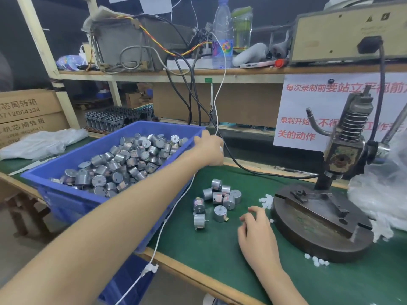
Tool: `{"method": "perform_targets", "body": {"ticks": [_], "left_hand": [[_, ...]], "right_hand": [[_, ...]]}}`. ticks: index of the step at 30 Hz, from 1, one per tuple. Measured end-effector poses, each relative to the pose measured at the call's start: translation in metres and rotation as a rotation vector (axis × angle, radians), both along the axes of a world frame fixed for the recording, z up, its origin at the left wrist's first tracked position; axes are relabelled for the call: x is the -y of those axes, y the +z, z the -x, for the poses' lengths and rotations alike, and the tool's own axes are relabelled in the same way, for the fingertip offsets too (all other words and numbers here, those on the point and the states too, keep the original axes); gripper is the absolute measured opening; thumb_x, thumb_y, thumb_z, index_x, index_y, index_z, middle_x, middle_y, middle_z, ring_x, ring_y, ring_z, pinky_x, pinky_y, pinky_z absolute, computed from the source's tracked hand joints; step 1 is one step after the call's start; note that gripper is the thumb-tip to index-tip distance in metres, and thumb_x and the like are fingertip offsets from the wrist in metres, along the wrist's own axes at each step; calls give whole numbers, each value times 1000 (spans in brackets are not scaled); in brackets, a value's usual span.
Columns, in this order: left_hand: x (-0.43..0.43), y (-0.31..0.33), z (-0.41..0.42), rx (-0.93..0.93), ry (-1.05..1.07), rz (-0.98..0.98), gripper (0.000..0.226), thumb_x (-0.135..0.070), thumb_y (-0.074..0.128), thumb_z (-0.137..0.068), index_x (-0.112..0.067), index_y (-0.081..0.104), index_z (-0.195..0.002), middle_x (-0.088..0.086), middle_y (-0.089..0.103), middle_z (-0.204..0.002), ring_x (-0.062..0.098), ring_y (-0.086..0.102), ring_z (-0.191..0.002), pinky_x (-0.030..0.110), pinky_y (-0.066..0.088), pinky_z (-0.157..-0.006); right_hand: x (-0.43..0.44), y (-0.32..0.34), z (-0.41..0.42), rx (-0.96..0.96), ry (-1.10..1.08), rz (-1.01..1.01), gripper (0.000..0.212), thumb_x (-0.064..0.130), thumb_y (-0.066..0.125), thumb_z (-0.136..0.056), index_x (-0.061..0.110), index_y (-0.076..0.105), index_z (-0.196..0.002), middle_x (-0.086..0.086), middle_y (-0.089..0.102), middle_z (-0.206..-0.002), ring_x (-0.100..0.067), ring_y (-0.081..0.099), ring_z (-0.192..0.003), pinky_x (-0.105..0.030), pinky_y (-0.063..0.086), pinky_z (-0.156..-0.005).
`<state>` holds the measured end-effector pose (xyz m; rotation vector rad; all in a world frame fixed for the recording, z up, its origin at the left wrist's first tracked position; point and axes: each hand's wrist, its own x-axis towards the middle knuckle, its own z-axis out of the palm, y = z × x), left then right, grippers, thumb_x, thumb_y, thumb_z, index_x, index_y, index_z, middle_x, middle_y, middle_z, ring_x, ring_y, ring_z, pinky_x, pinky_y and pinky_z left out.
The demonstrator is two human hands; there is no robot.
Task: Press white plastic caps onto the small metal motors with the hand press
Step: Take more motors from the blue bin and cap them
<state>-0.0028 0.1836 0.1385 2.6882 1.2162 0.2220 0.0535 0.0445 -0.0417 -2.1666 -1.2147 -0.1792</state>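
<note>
Open green mat [209,256] along the near edge, and that's the clear lane. On the left, the blue bin [72,201] walls it off, with the left hand [209,150] at its far right corner and the forearm stretched over it. A white cable [176,208] dangles beside the bin wall. Loose motors [220,197] clutter mid-mat. The right hand [257,232] fills the narrow gap between them and the press base [319,234]. White caps [267,201] hug the base's left rim. A black cable [253,171] crosses the far mat, and a plastic bag [378,194] crowds the right.

Green bench [209,249] carries blue bin [72,201]; loose motors [220,198]; white caps [266,201]; hand press [319,227]; plastic bag [41,142].
</note>
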Motion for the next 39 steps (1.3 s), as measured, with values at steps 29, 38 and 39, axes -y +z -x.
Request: {"method": "perform_targets", "body": {"ticks": [29,38,39], "left_hand": [[-23,-105,-82,-571,-187,26,68,-70,29,-86,-38,21,-145,9,29,-150,34,21,-135,41,17,-107],[-11,-52,-29,-23,-321,158,38,-34,49,-93,-20,54,-127,5,47,-137,22,44,-124,33,36,-103],[-4,-55,-19,8,-305,169,35,-34,50,-92,-18,57,-123,6,50,-132,21,47,-119,31,38,-99]], "right_hand": [[0,4,3,57,43,-17,24,3,81,-50,9,60,-61,-9,65,-88,-23,60,-59,-28,46,-47],[0,-2,-4,-43,36,2,22,18,40,-93,10,57,-106,1,41,-128,-17,49,-108,-28,40,-80],[1,-2,-4,-44,35,-4,22,17,40,-93,10,57,-106,2,42,-127,-17,49,-108,-28,40,-80]]}}
